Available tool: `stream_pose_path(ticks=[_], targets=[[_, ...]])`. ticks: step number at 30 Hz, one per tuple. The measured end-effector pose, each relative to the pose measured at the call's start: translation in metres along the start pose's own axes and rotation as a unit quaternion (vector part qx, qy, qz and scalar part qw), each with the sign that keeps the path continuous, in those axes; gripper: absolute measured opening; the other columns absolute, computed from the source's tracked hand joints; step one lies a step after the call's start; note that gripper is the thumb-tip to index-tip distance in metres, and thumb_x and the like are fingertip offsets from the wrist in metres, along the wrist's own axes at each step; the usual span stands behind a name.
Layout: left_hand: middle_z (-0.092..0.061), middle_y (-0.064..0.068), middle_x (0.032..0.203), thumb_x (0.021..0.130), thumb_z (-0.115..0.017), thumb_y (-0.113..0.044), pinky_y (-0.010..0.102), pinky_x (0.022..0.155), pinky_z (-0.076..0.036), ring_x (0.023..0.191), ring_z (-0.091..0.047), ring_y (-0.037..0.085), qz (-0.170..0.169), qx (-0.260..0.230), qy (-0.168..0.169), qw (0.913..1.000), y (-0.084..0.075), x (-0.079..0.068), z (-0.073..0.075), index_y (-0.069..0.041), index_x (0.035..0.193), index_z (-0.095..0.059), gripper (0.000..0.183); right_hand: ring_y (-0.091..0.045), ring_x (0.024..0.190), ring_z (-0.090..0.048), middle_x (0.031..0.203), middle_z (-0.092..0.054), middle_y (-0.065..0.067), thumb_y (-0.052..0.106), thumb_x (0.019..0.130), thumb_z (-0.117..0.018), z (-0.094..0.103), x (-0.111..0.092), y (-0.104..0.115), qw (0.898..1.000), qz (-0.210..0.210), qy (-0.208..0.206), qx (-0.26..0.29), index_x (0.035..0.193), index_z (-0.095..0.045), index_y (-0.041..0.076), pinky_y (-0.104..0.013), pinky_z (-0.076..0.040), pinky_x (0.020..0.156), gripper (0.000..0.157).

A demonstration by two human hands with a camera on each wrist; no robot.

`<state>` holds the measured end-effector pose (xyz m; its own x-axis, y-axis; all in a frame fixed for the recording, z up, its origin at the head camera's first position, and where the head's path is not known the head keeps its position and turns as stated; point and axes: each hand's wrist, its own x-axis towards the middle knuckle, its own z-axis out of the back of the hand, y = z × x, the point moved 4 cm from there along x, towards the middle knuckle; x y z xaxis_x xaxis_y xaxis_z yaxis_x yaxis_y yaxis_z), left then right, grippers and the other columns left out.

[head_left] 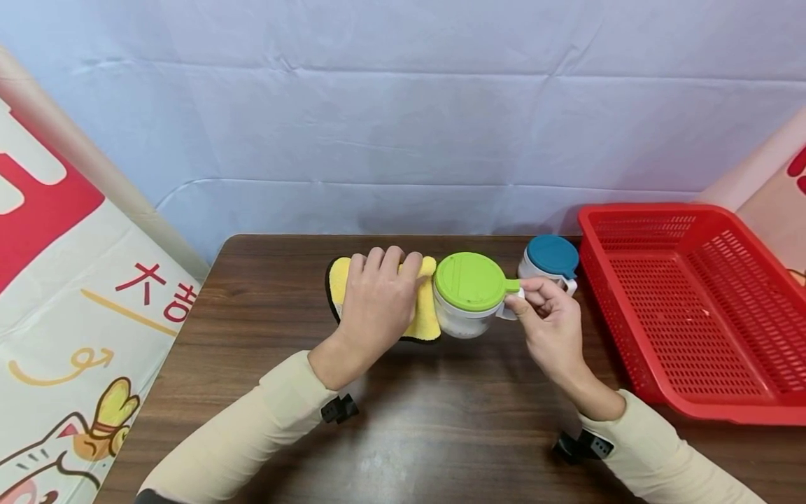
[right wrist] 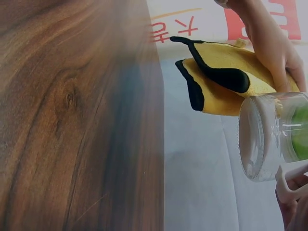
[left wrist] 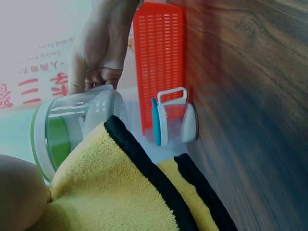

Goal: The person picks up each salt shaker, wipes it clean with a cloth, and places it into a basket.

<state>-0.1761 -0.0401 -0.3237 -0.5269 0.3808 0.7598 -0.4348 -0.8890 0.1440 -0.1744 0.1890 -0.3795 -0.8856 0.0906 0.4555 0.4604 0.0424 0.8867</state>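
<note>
My right hand pinches the white handle of a clear jar with a green lid. The jar is raised off the table, as both wrist views show, and white contents lie in its bottom. To its left, my left hand grips a folded yellow cloth with black edging, held against the jar's side. In the left wrist view the cloth hides part of the jar. A second clear jar with a blue lid stands on the table behind my right hand.
A red perforated basket sits on the right of the brown wooden table, close beside the blue-lidded jar. A pale cloth backdrop hangs behind the table's far edge. Printed sheeting borders the left side.
</note>
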Motion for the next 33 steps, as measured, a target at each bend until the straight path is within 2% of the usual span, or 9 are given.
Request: stream_pose_path(ticks=[5, 13, 19, 27, 33], targets=[[-0.055, 0.007, 0.078, 0.099, -0.058, -0.021, 0.038, 0.060, -0.036, 0.066, -0.049, 0.027, 0.006, -0.008, 0.006, 0.9999, 0.002, -0.001, 0.000, -0.008, 0.092, -0.061, 0.015, 0.000, 0.084, -0.071, 0.092, -0.076, 0.009, -0.024, 0.085, -0.065, 0.001, 0.001, -0.001, 1.000, -0.001, -0.008, -0.013, 0.097, -0.068, -0.003, -0.013, -0.054, 0.075, 0.025], [-0.056, 0.007, 0.078, 0.100, -0.046, -0.020, 0.038, 0.061, -0.036, 0.067, -0.049, 0.027, 0.006, -0.034, 0.017, 0.9993, 0.005, -0.003, 0.006, -0.007, 0.092, -0.062, 0.022, 0.000, 0.084, -0.071, 0.092, -0.076, 0.009, -0.022, 0.086, -0.066, 0.001, 0.003, -0.002, 1.000, -0.004, -0.009, -0.019, 0.099, -0.066, -0.008, -0.014, -0.054, 0.074, 0.019], [-0.059, 0.007, 0.079, 0.098, -0.051, -0.023, 0.038, 0.063, -0.038, 0.068, -0.052, 0.026, -0.006, -0.057, 0.013, 0.9983, 0.005, -0.002, 0.013, -0.006, 0.093, -0.064, 0.022, 0.000, 0.084, -0.071, 0.092, -0.076, 0.009, -0.022, 0.085, -0.066, 0.002, 0.004, -0.003, 1.000, -0.006, -0.014, -0.026, 0.099, -0.065, -0.011, -0.013, -0.054, 0.074, 0.018], [-0.058, 0.003, 0.075, 0.094, -0.058, -0.023, 0.035, 0.060, -0.037, 0.065, -0.050, 0.023, -0.023, -0.102, -0.003, 0.9945, -0.006, -0.001, 0.023, -0.008, 0.089, -0.063, 0.016, 0.000, 0.084, -0.071, 0.092, -0.076, 0.009, -0.023, 0.086, -0.066, 0.002, 0.005, -0.006, 1.000, -0.005, -0.014, -0.023, 0.099, -0.063, -0.015, -0.013, -0.054, 0.073, 0.016], [-0.057, 0.001, 0.074, 0.091, -0.060, -0.025, 0.033, 0.059, -0.036, 0.064, -0.048, 0.021, -0.043, -0.117, -0.009, 0.9922, -0.022, 0.003, 0.032, -0.008, 0.086, -0.061, 0.018, 0.001, 0.082, -0.070, 0.090, -0.076, 0.010, -0.024, 0.085, -0.065, 0.001, 0.005, -0.008, 0.999, -0.003, -0.017, -0.028, 0.097, -0.064, -0.012, -0.013, -0.054, 0.072, 0.017]])
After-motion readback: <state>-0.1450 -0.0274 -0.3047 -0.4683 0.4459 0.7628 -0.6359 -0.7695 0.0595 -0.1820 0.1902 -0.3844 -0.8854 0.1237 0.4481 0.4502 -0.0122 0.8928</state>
